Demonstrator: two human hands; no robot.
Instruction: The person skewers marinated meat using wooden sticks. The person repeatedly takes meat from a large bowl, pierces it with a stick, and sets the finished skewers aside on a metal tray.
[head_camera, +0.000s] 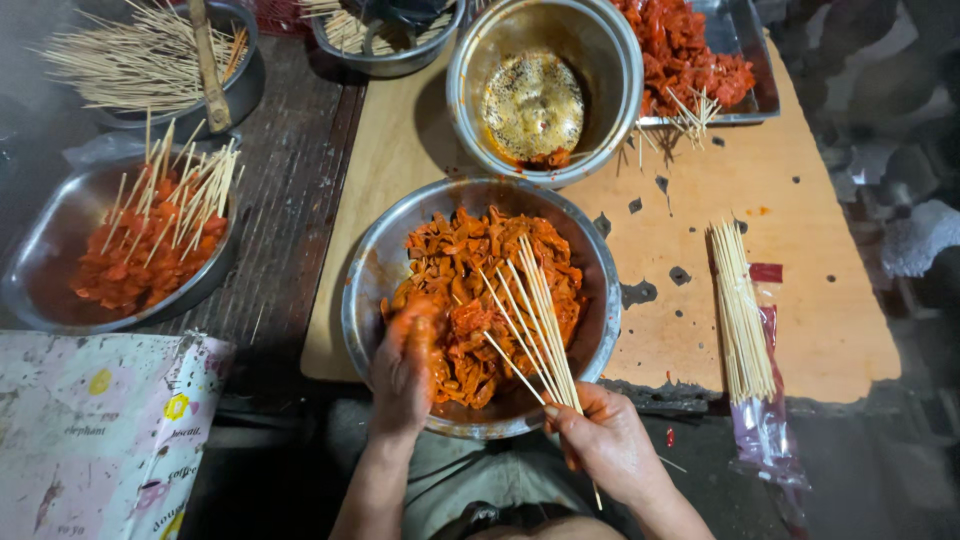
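Orange-red marinated strips (478, 290) are noted in a silver steel bowl (372, 290). Pale tan skewers (535, 310) are recorded. The board (830, 320) is seen as light orange-brown with dark spots. A cloth (90, 430) is patterned pink-white with yellow flowers.

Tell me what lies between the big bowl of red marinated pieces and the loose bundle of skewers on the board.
In the head view, only bare cutting board with dark spots separates the bowl from the skewer bundle.
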